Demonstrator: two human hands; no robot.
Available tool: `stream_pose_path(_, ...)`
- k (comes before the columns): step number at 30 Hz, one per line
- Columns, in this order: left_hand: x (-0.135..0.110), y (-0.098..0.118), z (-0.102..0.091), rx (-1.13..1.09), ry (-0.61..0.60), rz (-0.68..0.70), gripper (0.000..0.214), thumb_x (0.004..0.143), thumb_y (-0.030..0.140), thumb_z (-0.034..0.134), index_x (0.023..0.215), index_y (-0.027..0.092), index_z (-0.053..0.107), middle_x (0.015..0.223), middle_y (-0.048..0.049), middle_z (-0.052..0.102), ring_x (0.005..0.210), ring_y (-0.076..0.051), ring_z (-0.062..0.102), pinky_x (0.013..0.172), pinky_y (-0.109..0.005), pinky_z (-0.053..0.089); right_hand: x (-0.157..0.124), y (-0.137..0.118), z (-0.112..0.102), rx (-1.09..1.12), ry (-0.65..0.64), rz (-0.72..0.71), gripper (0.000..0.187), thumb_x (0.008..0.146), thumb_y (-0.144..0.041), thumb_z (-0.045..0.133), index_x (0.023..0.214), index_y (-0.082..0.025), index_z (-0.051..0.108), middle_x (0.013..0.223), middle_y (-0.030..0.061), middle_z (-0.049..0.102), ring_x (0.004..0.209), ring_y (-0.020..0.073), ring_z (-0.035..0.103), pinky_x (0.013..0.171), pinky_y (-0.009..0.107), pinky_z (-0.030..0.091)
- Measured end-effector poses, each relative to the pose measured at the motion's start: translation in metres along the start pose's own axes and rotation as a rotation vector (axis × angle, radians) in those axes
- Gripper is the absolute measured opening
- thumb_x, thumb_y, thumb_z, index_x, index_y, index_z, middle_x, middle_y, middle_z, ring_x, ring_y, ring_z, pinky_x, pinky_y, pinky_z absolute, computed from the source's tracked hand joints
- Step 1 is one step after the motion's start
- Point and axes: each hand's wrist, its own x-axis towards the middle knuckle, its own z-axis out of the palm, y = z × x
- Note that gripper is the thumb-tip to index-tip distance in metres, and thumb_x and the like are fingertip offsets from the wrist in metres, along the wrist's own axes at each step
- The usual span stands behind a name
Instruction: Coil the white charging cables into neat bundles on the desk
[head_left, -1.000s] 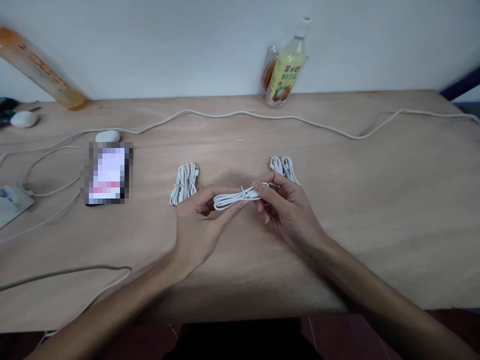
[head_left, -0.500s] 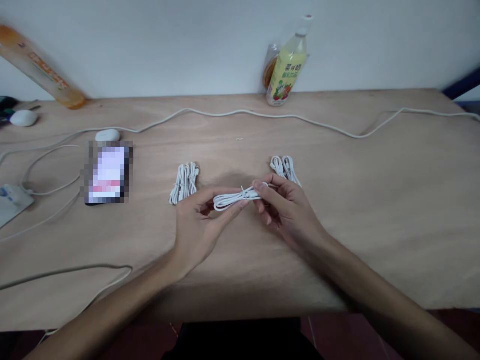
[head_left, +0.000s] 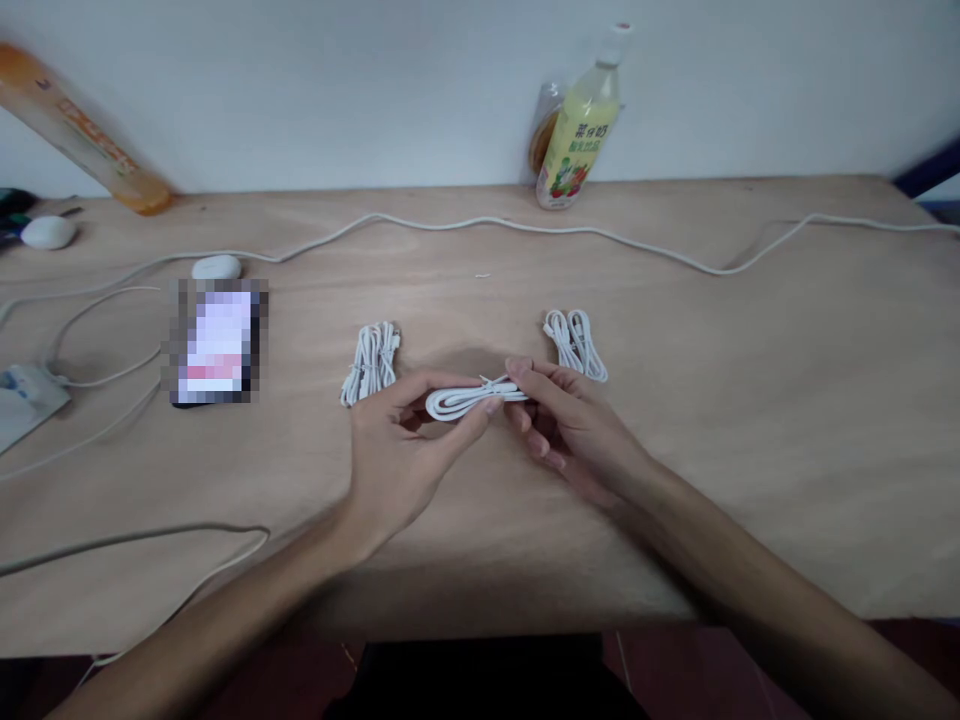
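A folded white cable bundle (head_left: 459,399) is held between both hands just above the wooden table (head_left: 750,420). My left hand (head_left: 401,455) pinches its left loop end with thumb and fingers. My right hand (head_left: 574,430) grips the right end, fingers closed around the tie. Another coiled white cable (head_left: 370,362) lies on the table left of my hands. A third coiled cable (head_left: 576,343) lies just beyond my right hand.
A phone (head_left: 216,341) lies at the left, with a small white case (head_left: 216,267) behind it. A long white cord (head_left: 525,230) runs across the back. A yellow drink bottle (head_left: 579,125) stands by the wall. An orange tube (head_left: 82,135) leans at far left.
My right hand has slid slightly toward me and down, uncovering more of the coil behind it. The held bundle stays between both hands.
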Motion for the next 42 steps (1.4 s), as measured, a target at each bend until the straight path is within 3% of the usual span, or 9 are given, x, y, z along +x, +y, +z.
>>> stream_pose_path(11,0.0005,0.0002,0.0013,-0.066,0.009,-0.004,0.01,0.086,0.023,0.09,0.089,0.021,0.081,0.086,-0.0013,0.087,0.077,-0.02,0.084,0.071,-0.028,0.072,-0.0005,0.0062,0.003,-0.012,-0.057,0.051,0.048,0.087,-0.062,0.084,0.074,-0.02,0.065,0.06,-0.0056,0.058,0.041,0.005,0.043,0.033,0.016,0.025)
stream_pose_path(20,-0.0005,0.0011,0.0016,-0.059,0.014,0.007,0.01,0.085,0.022,0.09,0.09,0.022,0.081,0.086,-0.0002,0.086,0.075,-0.018,0.083,0.072,-0.027,0.071,-0.001,0.0068,0.0024,0.017,-0.059,0.062,0.047,0.084,-0.062,0.087,0.079,-0.02,0.066,0.061,-0.0058,0.059,0.042,0.0056,0.045,0.033,0.016,0.025)
stream_pose_path(33,-0.0069,0.0016,0.0006,0.024,0.027,0.159,0.018,0.086,0.018,0.09,0.102,0.021,0.082,0.097,-0.0025,0.087,0.084,-0.017,0.083,0.078,-0.025,0.07,-0.0025,0.0013,0.0037,0.01,-0.01,-0.111,0.045,0.081,-0.058,0.092,0.08,-0.022,0.065,0.06,-0.0077,0.058,0.042,0.0057,0.043,0.036,0.017,0.027)
stream_pose_path(42,-0.0063,0.0,0.0,0.068,0.005,0.203,0.028,0.088,0.022,0.09,0.116,0.023,0.083,0.111,-0.0046,0.087,0.097,-0.02,0.084,0.088,-0.029,0.071,-0.003,0.0016,0.0031,-0.028,0.007,-0.121,0.045,0.081,-0.06,0.091,0.082,-0.023,0.065,0.06,-0.0076,0.058,0.042,0.0063,0.043,0.037,0.018,0.026)
